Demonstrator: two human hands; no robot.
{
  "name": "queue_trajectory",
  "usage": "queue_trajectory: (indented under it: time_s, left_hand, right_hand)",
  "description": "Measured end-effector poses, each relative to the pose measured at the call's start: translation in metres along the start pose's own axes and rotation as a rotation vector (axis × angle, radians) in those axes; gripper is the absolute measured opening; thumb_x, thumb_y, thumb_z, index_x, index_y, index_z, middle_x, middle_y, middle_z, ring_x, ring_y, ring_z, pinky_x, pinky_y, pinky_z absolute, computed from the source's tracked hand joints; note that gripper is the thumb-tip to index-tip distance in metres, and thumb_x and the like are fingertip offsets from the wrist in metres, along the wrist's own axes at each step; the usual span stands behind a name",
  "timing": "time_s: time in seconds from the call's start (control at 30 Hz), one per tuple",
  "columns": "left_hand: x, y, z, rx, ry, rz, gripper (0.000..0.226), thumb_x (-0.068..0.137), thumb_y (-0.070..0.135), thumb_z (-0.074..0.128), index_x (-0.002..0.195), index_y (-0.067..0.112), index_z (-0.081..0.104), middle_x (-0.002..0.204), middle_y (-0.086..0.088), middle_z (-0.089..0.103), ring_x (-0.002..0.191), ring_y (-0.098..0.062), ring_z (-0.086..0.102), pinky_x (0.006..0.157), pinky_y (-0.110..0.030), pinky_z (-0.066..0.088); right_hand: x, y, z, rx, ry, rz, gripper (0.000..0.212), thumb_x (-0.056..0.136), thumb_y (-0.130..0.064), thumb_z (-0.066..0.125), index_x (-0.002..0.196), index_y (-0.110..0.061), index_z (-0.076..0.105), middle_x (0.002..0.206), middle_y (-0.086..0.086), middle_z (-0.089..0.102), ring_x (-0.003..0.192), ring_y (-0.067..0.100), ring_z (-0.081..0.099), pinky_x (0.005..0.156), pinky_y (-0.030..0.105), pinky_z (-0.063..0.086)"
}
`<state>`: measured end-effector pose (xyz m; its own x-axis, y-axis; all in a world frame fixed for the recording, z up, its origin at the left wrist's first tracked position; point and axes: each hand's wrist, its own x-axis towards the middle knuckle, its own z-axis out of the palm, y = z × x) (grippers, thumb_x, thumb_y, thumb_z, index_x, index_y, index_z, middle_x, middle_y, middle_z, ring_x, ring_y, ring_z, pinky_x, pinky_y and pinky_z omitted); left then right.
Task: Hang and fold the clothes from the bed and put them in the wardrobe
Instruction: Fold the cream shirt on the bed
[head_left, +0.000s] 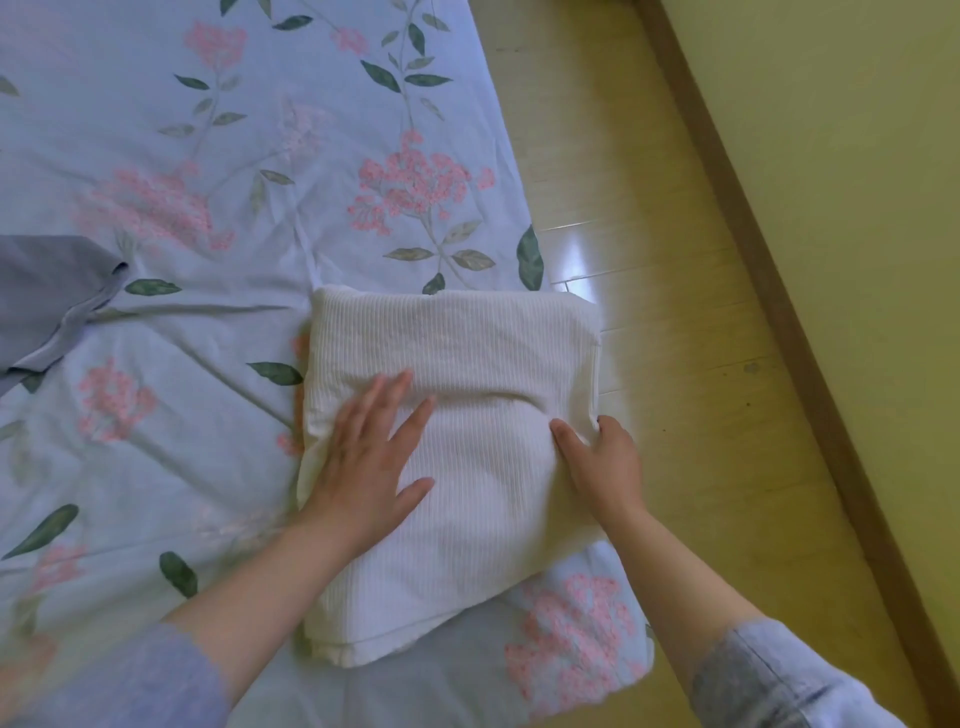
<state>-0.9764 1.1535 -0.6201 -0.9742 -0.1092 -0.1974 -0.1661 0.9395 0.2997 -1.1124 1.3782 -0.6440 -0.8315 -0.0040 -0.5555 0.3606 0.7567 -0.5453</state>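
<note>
One cream ribbed garment (467, 353) lies folded square on the bed (208, 156).

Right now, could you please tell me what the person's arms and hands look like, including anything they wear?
The left hand and right hand are bare: no gloves, rings or watch show. The left sleeve and right sleeve, grey-blue fabric, stop well above the wrists; the right one shows a stitched hem at its cuff.
</note>
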Motion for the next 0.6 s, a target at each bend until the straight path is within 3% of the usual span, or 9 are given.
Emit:
queue_trajectory:
  time_s: [0.13,0.27,0.37,0.43,0.5,0.6]
  left_hand:
    - [0.051,0.009,-0.005,0.148,-0.046,0.0,0.078,0.092,0.059,0.033,0.155,0.026,0.001,0.162,-0.001,-0.015,0.148,-0.024,-0.017,0.119,-0.051,-0.007]
    - [0.074,0.009,0.021,0.233,-0.192,-0.116,0.078,0.089,0.068,0.01,0.153,0.029,-0.013,0.158,0.002,-0.028,0.145,-0.022,-0.027,0.115,-0.052,-0.018]
    - [0.081,0.007,0.03,0.257,-0.177,-0.149,0.081,0.085,0.071,0.0,0.153,0.028,-0.015,0.158,0.001,-0.03,0.145,-0.023,-0.028,0.114,-0.054,-0.019]
    - [0.084,0.005,0.031,0.244,-0.152,-0.147,0.082,0.084,0.072,0.001,0.153,0.028,-0.015,0.158,0.001,-0.029,0.145,-0.022,-0.027,0.114,-0.053,-0.018]
    - [0.081,0.004,0.029,0.144,-0.124,-0.093,0.081,0.09,0.068,0.015,0.154,0.025,-0.007,0.162,0.0,-0.018,0.148,-0.021,-0.02,0.117,-0.05,-0.014]
    - [0.055,-0.003,0.013,-0.175,0.09,-0.087,0.064,0.093,0.044,0.051,0.147,0.011,0.037,0.154,-0.01,0.032,0.144,-0.028,0.026,0.119,-0.039,0.014]
  right_hand:
    - [0.003,-0.005,-0.001,0.056,-0.083,0.033,0.06,0.085,-0.054,0.064,0.125,-0.01,0.059,0.117,0.003,0.065,0.109,0.025,0.061,0.091,0.039,0.05]
    - [-0.001,-0.006,0.002,0.192,-0.123,-0.03,0.026,0.089,-0.036,0.067,0.104,-0.015,0.067,0.096,-0.004,0.07,0.093,0.017,0.066,0.074,0.029,0.05]
    - [0.002,-0.013,0.004,0.224,-0.085,-0.107,0.014,0.092,-0.025,0.061,0.094,-0.013,0.067,0.086,-0.002,0.07,0.084,0.015,0.065,0.07,0.029,0.05]
    - [0.005,-0.014,0.006,0.228,-0.065,-0.123,0.014,0.093,-0.024,0.06,0.092,-0.012,0.067,0.085,0.0,0.07,0.083,0.016,0.065,0.073,0.032,0.051]
    - [0.006,-0.008,0.006,0.234,-0.06,-0.108,0.014,0.093,-0.026,0.061,0.094,-0.014,0.067,0.086,-0.002,0.07,0.084,0.014,0.065,0.074,0.031,0.051]
    - [0.007,0.001,0.0,0.269,-0.11,-0.03,0.007,0.091,-0.03,0.064,0.093,-0.023,0.066,0.093,-0.004,0.07,0.088,0.012,0.064,0.072,0.027,0.05]
